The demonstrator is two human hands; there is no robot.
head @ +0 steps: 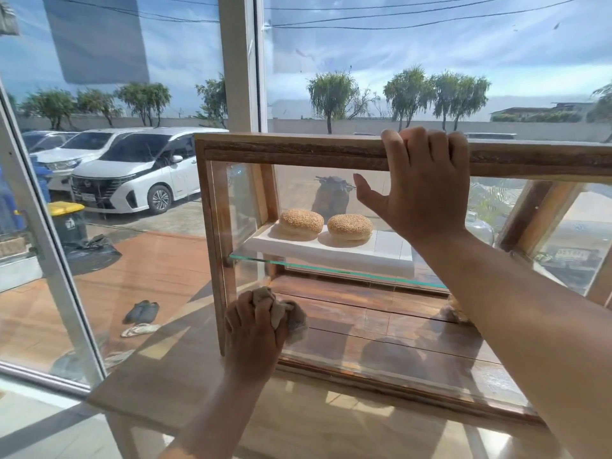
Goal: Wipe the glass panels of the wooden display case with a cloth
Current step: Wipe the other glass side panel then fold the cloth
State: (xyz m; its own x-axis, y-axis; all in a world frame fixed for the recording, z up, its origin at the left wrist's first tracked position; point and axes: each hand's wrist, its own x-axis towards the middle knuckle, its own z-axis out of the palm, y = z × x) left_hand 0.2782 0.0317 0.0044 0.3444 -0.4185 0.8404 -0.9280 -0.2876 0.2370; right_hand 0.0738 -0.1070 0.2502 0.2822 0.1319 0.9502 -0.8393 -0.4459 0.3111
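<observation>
The wooden display case (291, 149) stands on a table in front of me, its front glass panel (381, 326) facing me. My left hand (253, 329) clutches a crumpled beige cloth (291, 318) and presses it against the lower left corner of that glass. My right hand (420, 183) grips the case's top wooden rail, fingers curled over the edge and thumb spread against the glass. Inside, two sesame buns (301, 221) (350, 226) rest on a white board (331, 251) atop a glass shelf (331, 270).
The case sits on a pale wooden table (185, 369) beside large windows (132, 94). Outside are parked white cars (132, 173), a yellow-lidded bin (68, 220) and sandals (140, 313) on a terracotta floor. A white window post (238, 61) rises behind the case.
</observation>
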